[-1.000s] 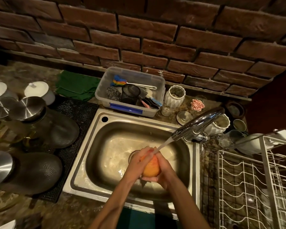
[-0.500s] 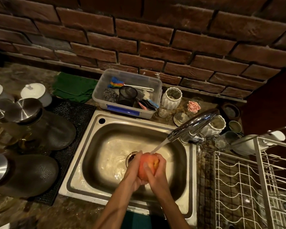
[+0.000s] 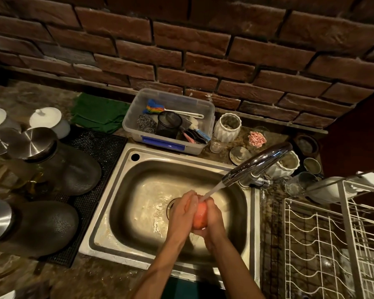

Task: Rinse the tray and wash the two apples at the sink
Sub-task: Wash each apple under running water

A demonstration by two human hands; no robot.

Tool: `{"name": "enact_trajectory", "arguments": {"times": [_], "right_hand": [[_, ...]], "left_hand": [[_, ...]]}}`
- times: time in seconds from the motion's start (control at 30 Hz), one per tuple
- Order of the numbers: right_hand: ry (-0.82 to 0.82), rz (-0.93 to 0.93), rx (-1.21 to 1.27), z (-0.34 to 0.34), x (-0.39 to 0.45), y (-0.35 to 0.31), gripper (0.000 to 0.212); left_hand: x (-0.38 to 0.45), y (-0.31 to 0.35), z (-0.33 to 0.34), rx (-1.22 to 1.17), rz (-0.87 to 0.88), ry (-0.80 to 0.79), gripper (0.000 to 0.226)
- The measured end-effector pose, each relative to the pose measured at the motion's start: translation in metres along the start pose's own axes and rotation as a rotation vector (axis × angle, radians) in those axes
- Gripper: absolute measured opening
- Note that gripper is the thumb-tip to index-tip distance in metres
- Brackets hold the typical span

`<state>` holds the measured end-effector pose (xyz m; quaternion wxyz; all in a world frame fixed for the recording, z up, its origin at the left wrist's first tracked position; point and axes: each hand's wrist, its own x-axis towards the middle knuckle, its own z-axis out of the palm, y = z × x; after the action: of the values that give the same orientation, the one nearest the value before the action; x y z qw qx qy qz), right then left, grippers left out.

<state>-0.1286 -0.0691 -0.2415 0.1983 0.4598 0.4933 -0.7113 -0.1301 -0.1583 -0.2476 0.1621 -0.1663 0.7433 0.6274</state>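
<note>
A reddish-orange apple (image 3: 200, 215) is clasped between both my hands over the steel sink (image 3: 138, 184). My left hand (image 3: 183, 212) wraps its left side and my right hand (image 3: 213, 222) cups its right side and underside. Water runs from the chrome faucet (image 3: 255, 164) in a thin stream onto the top of the apple. Only a narrow strip of the apple shows between my fingers. No tray and no second apple are in view.
A clear plastic tub (image 3: 168, 124) of brushes and scrubbers stands behind the sink. Lidded pots (image 3: 41, 147) sit on a black mat at the left. A white wire dish rack (image 3: 333, 240) is at the right, with white jars (image 3: 227, 127) and cups near the faucet.
My hands have turned the apple under the stream and closed further around it, so less of it shows. The camera has shifted slightly.
</note>
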Motion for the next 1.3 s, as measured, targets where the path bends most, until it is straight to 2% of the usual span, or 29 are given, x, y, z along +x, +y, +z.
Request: {"name": "enact_trajectory", "arguments": {"times": [0.07, 0.13, 0.27, 0.4, 0.53, 0.6, 0.73, 0.9, 0.97, 1.03, 1.2, 1.3], "right_hand": [[-0.113, 0.13, 0.123, -0.002, 0.001, -0.004, 0.052], [-0.131, 0.115, 0.121, -0.002, 0.001, -0.001, 0.049], [-0.069, -0.245, -0.13, -0.003, -0.003, 0.01, 0.015], [-0.102, -0.489, -0.354, -0.013, -0.013, 0.019, 0.023], [-0.099, -0.625, -0.546, -0.021, -0.018, 0.028, 0.036], [-0.085, -0.652, -0.566, -0.023, -0.021, 0.031, 0.041], [-0.039, -0.54, -0.41, -0.018, -0.022, 0.025, 0.05], [0.04, -0.457, -0.198, -0.009, -0.015, 0.013, 0.022], [-0.004, -0.38, -0.055, -0.007, -0.013, 0.011, 0.022], [-0.047, -0.254, 0.065, -0.006, -0.011, 0.005, 0.025], [-0.147, 0.08, 0.016, -0.013, -0.005, -0.01, 0.042], [-0.182, 0.124, -0.044, -0.016, -0.002, -0.009, 0.044]], "left_hand": [[-0.002, -0.003, -0.001, 0.024, 0.029, 0.012, 0.029], [-0.002, -0.002, -0.001, 0.002, 0.03, 0.014, 0.026], [0.003, 0.007, 0.0, -0.153, -0.096, 0.023, 0.021], [0.006, 0.015, -0.002, -0.247, -0.247, -0.003, 0.023], [0.008, 0.019, -0.005, -0.299, -0.433, -0.075, 0.035], [0.007, 0.018, -0.006, -0.344, -0.477, -0.142, 0.036], [0.007, 0.014, -0.003, -0.345, -0.349, -0.156, 0.031], [0.002, 0.013, 0.003, -0.184, -0.164, -0.109, 0.018], [0.0, 0.014, 0.003, -0.157, -0.095, -0.1, 0.011], [-0.003, 0.015, 0.001, -0.096, -0.035, -0.104, 0.02], [-0.008, 0.001, -0.001, -0.005, 0.034, -0.088, 0.033], [-0.009, -0.007, -0.001, -0.005, 0.066, -0.05, 0.037]]}}
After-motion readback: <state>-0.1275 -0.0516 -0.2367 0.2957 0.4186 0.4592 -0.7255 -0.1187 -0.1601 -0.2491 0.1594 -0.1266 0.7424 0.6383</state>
